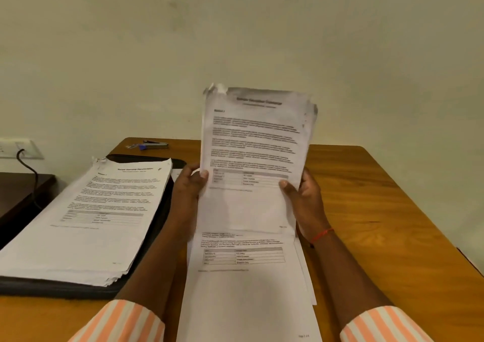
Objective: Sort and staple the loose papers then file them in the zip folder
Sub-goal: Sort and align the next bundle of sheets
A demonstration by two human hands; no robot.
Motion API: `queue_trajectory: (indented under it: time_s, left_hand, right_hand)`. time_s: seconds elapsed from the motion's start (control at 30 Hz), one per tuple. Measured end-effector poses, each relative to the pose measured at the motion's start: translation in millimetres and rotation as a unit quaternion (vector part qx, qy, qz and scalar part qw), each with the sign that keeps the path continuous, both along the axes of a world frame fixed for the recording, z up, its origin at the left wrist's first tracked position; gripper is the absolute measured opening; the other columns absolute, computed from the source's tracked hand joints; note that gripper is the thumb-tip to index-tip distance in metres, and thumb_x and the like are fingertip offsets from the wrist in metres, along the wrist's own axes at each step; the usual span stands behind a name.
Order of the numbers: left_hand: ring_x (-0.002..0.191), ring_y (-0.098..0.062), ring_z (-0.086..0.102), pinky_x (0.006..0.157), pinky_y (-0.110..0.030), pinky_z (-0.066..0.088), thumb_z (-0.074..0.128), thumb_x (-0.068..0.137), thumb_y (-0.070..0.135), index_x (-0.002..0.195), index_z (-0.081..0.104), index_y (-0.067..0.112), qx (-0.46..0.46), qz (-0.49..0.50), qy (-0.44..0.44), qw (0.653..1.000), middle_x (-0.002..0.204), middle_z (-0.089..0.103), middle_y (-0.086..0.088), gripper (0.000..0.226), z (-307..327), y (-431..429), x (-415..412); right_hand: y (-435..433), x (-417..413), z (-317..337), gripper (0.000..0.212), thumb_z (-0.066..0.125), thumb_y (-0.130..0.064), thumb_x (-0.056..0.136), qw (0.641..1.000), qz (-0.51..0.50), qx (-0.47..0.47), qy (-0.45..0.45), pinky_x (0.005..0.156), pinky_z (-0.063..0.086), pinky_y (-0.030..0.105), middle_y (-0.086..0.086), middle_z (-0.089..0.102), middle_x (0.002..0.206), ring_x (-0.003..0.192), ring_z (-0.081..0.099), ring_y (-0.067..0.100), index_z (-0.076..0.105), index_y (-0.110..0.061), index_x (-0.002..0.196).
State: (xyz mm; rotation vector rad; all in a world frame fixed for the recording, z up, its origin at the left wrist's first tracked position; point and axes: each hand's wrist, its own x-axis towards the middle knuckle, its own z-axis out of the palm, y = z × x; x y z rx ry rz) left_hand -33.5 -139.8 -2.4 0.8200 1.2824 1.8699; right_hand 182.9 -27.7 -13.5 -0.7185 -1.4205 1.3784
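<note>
Held upright over wooden desk [379, 197]: sheaf of papers [254, 145], left hand [187, 184] and right hand [305, 197] clasped on its side edges; second stack [91, 216] atop black zip folder [146, 237], stapler [154, 145] beyond.

wall [235, 27]: plain, pale cream, faintly smudged, filling the upper half of the view. table [379, 197]: wood, warm orange-brown grain, rounded far corners, pushed against the wall. side table [23, 187]: dark wood, lower, just beside the table on the left, only a corner showing. switch plate [18, 148]: white, mounted on the wall above the side table. cable [30, 174]: black, hanging from the plate down across the dark top. light: dim, warm, even.
</note>
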Motion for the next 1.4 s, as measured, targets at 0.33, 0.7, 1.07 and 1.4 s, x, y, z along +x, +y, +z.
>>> queue_trajectory:
  time_s: [0.33,0.7,1.07,1.4]
  left_hand:
    - [0.102,0.002,0.066,0.078,-0.017,0.057,0.056,0.101,0.005,0.12,0.049,0.025,0.105,0.157,0.195,0.962,0.109,0.066,0.015,0.029,8.4,-9.8,29.9]
    - [0.107,-0.013,0.066,0.082,-0.043,0.062,0.055,0.102,0.038,0.142,0.031,0.024,-0.068,0.141,0.292,0.943,0.133,0.059,0.002,0.048,-23.8,-0.5,23.7]
    - [0.109,-0.015,0.063,0.084,-0.035,0.06,0.061,0.098,0.009,0.124,0.029,0.034,-0.067,0.178,0.303,0.934,0.128,0.057,0.004,0.048,-23.7,3.7,21.2]
    - [0.111,-0.01,0.062,0.084,-0.029,0.056,0.058,0.1,0.012,0.137,0.04,0.025,-0.074,0.126,0.27,0.952,0.125,0.059,0.01,0.043,-16.9,0.5,15.5]
  right_hand:
    - [-24.9,-3.6,24.5,0.041,0.06,0.002,0.094,0.993,-0.026,0.08,0.078,0.085,0.056,0.026,-0.007,0.071,0.119,0.114,0.067,0.015,0.05,-0.016,0.13]
    - [-13.8,-19.1,-13.7,0.026,0.054,-0.021,0.103,0.99,-0.024,0.091,-0.101,0.095,0.057,0.035,-0.011,0.064,0.125,0.117,0.062,0.008,0.049,-0.033,0.126]
    - [2.2,-16.7,-26.2,0.042,0.06,-0.011,0.099,0.984,0.01,0.069,-0.167,0.105,0.048,0.029,-0.005,0.062,0.133,0.126,0.057,0.012,0.051,-0.022,0.139]
    - [-1.0,-16.9,-23.3,0.042,0.061,-0.008,0.097,0.985,-0.021,0.074,-0.157,0.101,0.052,0.034,-0.006,0.063,0.128,0.119,0.06,0.012,0.052,-0.025,0.134]
